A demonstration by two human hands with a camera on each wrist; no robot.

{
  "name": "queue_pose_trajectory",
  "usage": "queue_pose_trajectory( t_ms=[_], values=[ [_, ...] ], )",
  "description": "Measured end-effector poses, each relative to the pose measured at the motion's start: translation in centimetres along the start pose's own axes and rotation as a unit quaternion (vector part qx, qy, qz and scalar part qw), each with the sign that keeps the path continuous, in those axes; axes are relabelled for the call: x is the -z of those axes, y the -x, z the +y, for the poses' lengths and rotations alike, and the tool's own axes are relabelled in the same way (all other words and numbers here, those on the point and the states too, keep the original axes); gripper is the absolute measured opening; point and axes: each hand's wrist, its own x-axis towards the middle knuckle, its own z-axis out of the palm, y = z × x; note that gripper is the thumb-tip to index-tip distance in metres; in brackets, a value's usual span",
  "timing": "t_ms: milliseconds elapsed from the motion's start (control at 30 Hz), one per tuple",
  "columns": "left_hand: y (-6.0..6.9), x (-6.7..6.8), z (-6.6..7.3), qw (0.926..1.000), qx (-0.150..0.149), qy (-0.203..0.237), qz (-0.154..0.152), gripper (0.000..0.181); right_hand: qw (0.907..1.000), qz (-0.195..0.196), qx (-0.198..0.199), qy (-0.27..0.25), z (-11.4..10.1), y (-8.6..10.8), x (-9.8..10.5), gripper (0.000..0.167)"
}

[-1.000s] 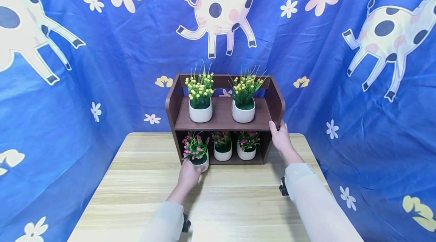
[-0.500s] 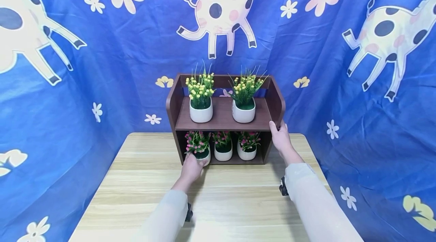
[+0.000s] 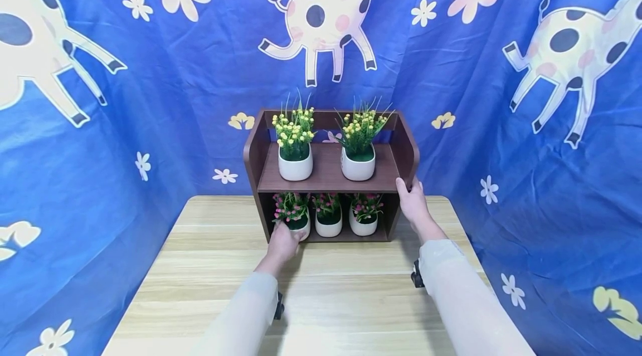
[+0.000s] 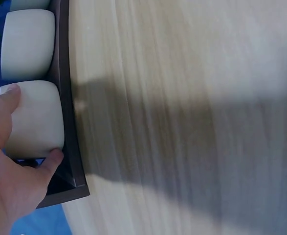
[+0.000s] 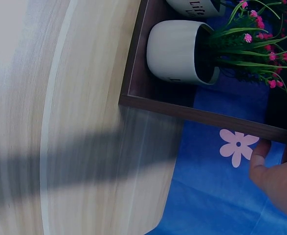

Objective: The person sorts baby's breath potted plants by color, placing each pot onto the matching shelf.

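A two-tier brown shelf (image 3: 327,172) stands at the back of the table. On its lower tier at the left is a potted plant (image 3: 293,208) with pink flowers, and my left hand (image 3: 283,243) grips its white pot (image 4: 38,120) between thumb and fingers. In the left wrist view that pot sits within the shelf's frame. My right hand (image 3: 415,206) holds the right side of the shelf at the height of the upper board, thumb at the front. The right wrist view shows the thumb (image 5: 260,154) against the dark side panel; the other fingertips are mostly hidden.
Two more pink-flowered plants, a middle one (image 3: 328,222) and a right one (image 3: 364,222), share the lower tier. Two yellow-flowered plants, left (image 3: 296,164) and right (image 3: 358,164), stand above. A blue printed curtain (image 3: 210,94) surrounds the pale wooden table (image 3: 210,267).
My left hand has pushed the pink-flowered plant back and slightly right, from the shelf's front edge into line with the other two pots. My right hand has stayed on the shelf side.
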Motion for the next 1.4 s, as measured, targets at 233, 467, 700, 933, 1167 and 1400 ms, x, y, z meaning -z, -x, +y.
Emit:
queue_pose_trajectory(
  t_ms=[233, 467, 700, 933, 1167, 1400],
  values=[
    [-1.1, 0.4, 0.6, 0.9999, 0.008, -0.002, -0.01, 0.105, 1.0, 0.0, -0.002, -0.002, 0.0, -0.1, 0.0, 0.056],
    [-1.2, 0.9, 1.1, 0.9998, 0.015, 0.006, -0.013, 0.107, 1.0, -0.002, -0.004, -0.002, 0.2, -0.2, -0.1, 0.055],
    [-1.4, 0.6, 0.9, 0.9997, 0.023, 0.002, -0.005, 0.105, 0.9999, -0.005, -0.007, -0.008, 0.2, -0.1, -0.2, 0.056],
    [-0.7, 0.9, 1.7, 0.9993, 0.033, 0.015, -0.002, 0.105, 1.0, -0.002, 0.0, -0.007, 0.0, 0.0, -0.1, 0.056],
    [-0.6, 0.8, 1.6, 0.9992, 0.038, 0.008, 0.003, 0.105, 1.0, -0.002, 0.005, -0.008, -0.3, 0.1, -0.2, 0.054],
    [-0.1, 0.7, 1.5, 0.9993, 0.027, -0.006, 0.027, 0.1, 0.9999, -0.004, -0.004, -0.01, -0.4, 0.3, -0.1, 0.055]
  ],
)
